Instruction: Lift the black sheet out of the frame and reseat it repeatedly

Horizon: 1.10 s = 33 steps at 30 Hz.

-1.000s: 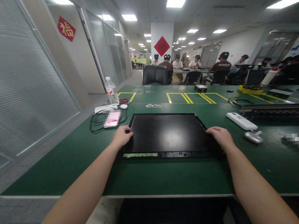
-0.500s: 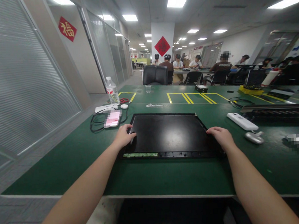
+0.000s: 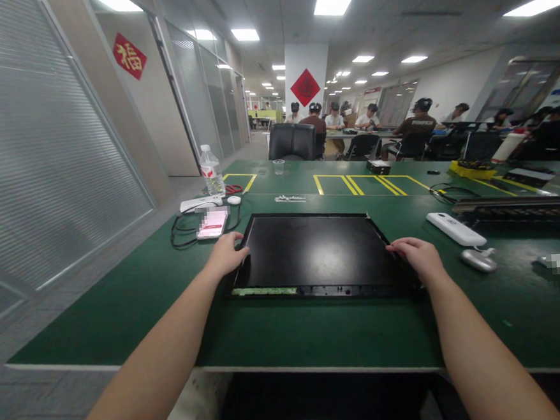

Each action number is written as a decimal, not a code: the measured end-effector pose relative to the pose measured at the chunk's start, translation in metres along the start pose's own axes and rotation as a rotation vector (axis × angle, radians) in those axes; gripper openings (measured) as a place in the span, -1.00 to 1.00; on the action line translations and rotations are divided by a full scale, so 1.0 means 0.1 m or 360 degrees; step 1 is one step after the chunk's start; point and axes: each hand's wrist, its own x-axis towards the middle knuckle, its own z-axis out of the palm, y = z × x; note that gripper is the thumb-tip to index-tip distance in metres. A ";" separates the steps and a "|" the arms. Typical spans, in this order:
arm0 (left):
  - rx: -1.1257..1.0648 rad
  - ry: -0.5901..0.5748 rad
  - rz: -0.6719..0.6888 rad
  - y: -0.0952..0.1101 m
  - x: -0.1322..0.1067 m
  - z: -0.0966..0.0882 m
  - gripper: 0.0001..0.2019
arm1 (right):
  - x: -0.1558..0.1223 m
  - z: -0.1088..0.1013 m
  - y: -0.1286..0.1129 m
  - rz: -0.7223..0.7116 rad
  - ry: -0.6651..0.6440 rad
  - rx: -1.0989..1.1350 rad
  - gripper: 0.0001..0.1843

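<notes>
A black display panel point(image 3: 311, 246) lies screen up on the green table point(image 3: 138, 309) in front of me. A strip of green circuit board point(image 3: 264, 291) shows along its near edge, at the left. My left hand point(image 3: 227, 254) grips the panel's left edge, thumb over the top and fingers along the outer side. At the right edge my right hand point(image 3: 417, 256) holds the frame between thumb and fingers; some of its fingertips are hidden behind the rim.
Left of the panel are a phone point(image 3: 212, 222), cables, a white mouse-like item point(image 3: 234, 200), red scissors point(image 3: 233, 189) and a water bottle point(image 3: 211, 171). A caliper-like tool point(image 3: 290, 199) lies behind it. To the right are a white device point(image 3: 455, 228) and long black parts point(image 3: 524, 212). People sit farther back.
My left hand has slid slightly left, its thumb drawing back toward the panel's edge. The right hand and the panel stay almost the same; the whole view has shifted a little.
</notes>
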 end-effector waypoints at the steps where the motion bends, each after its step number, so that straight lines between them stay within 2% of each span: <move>1: 0.0018 -0.0002 -0.0015 -0.02 0.01 -0.02 -0.61 | -0.01 0.00 -0.01 -0.0001 0.0035 0.0060 -0.75; 6: 0.0083 -0.0050 -0.0102 -0.07 0.04 -0.07 -0.65 | 0.00 -0.03 -0.05 0.0006 0.0314 0.0233 -0.78; 12: 0.0289 -0.0131 0.0014 -0.10 0.06 -0.07 -0.66 | 0.05 -0.07 0.00 0.0011 0.0548 0.0354 -0.80; 15: 0.0386 -0.0163 0.0115 -0.11 0.06 -0.05 -0.64 | 0.07 -0.07 0.05 0.0066 0.0460 0.0202 -0.76; 20: 0.0476 -0.0232 0.0219 -0.09 0.05 -0.06 -0.60 | 0.08 -0.02 0.09 0.0065 0.0070 -0.0112 -0.77; 25: 0.0488 -0.0214 0.0198 -0.04 0.03 -0.06 -0.66 | 0.07 0.01 0.11 0.0028 -0.0030 -0.0247 -0.69; 29: 0.0233 -0.0169 0.0204 -0.01 0.03 -0.05 -0.76 | 0.06 -0.01 0.10 0.0017 -0.0050 -0.0361 -0.65; 33: -0.0224 -0.0140 0.0019 0.02 0.01 -0.08 -0.81 | 0.02 -0.01 0.04 -0.0002 -0.0034 -0.0506 -0.64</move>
